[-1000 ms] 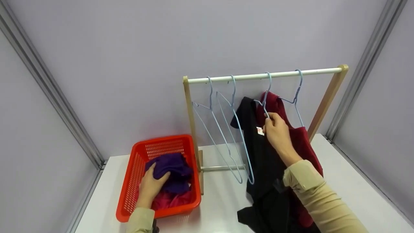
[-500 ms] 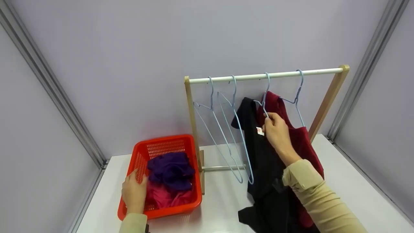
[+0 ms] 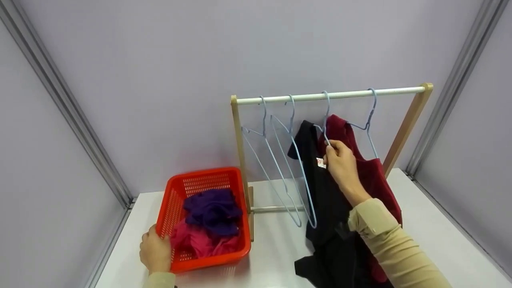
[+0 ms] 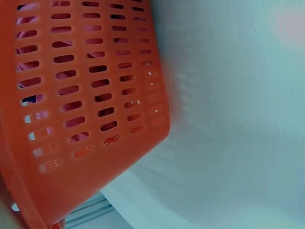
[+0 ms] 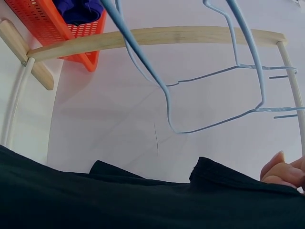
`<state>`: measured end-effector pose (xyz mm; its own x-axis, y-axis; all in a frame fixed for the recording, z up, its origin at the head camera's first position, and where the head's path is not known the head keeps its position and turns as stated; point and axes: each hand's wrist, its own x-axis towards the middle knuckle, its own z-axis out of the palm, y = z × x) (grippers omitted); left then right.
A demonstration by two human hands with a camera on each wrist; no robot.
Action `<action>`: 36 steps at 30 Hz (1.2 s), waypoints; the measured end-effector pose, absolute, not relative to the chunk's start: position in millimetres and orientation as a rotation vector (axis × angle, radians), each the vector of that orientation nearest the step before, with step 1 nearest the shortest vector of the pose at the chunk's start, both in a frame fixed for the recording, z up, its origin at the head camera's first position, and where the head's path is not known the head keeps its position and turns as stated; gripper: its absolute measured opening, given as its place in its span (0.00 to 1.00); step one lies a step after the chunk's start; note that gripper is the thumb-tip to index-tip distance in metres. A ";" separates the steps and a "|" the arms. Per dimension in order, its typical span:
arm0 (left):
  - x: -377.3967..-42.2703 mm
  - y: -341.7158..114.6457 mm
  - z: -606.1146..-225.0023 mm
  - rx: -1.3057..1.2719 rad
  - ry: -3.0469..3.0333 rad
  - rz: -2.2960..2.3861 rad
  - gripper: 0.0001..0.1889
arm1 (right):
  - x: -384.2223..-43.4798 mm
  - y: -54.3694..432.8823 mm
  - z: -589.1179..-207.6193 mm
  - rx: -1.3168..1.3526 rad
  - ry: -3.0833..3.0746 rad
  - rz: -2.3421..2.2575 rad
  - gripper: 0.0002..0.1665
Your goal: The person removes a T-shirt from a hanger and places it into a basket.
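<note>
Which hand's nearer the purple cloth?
Left. The left hand is on the rim of the red basket, left of the purple cloth inside; the right hand holds the hanger of the black garment, farther to the cloth's right.

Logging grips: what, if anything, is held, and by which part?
Left hand: red perforated plastic basket, by its left rim. Right hand: thin blue wire hanger bearing a black cloth garment, by the arm below its hook.

Left hand [image 3: 155, 249] low, right hand [image 3: 342, 162] raised, the 2 well apart.
The left hand curls its fingers [image 3: 151, 232]; the right holds a pinch, thumb [image 3: 330, 152] and fingertips [image 3: 332, 143] drawn together, forearm stretched forward on a slant (its beige sleeve [image 3: 400, 248] is folded back into a cuff [image 3: 374, 220] short of the wrist [image 3: 359, 195]).
</note>
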<state>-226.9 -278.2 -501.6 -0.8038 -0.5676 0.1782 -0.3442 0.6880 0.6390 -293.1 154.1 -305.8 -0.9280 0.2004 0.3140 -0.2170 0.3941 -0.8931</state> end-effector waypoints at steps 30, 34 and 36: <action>-224.0 -279.1 -509.5 0.713 -2.574 -0.861 0.26 | -293.5 158.9 -309.0 0.188 -2.077 1.791 0.22; -223.6 -278.5 -509.9 0.721 -2.575 -0.855 0.26 | -291.8 158.4 -307.8 0.205 -2.044 1.795 0.21; -223.6 -278.5 -510.1 0.725 -2.586 -0.852 0.26 | -291.1 159.0 -308.4 0.209 -2.032 1.785 0.21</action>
